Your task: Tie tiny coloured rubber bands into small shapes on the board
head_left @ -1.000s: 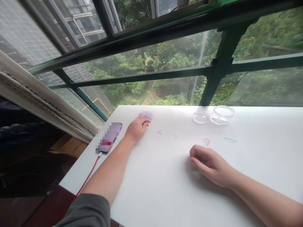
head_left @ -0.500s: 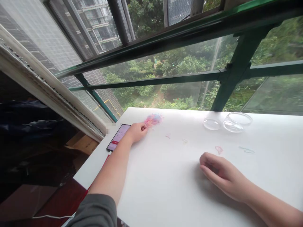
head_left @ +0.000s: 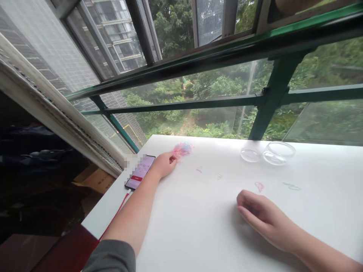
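My left hand [head_left: 166, 164] reaches to a small heap of thin coloured rubber bands [head_left: 183, 149], pink, blue and orange, at the table's far left. Its thumb and forefinger are pinched together at the heap's near edge, where strands show at the fingertips; how many bands they grip is too small to see. My right hand [head_left: 263, 219] rests on its side on the white tabletop, fingers loosely curled, with a hollow between thumb and forefinger and nothing visible inside. Beyond it lie a pink band [head_left: 259, 186] and a green band [head_left: 291, 186]. A purple band [head_left: 199, 169] and a yellowish band [head_left: 219, 176] lie nearer the heap.
Clear round plastic dishes [head_left: 250, 155] stand near the far edge, a ring-like one [head_left: 281, 149] leaning over another. Left of my left forearm lies a phone [head_left: 138, 174] with a red cable [head_left: 115, 215]. Behind the white table [head_left: 193, 226] runs a green railing [head_left: 181, 107].
The whole view has tilted up slightly, so the table sits lower in the picture. My left hand stays at the heap, pinched, and my right hand keeps its place and pose.
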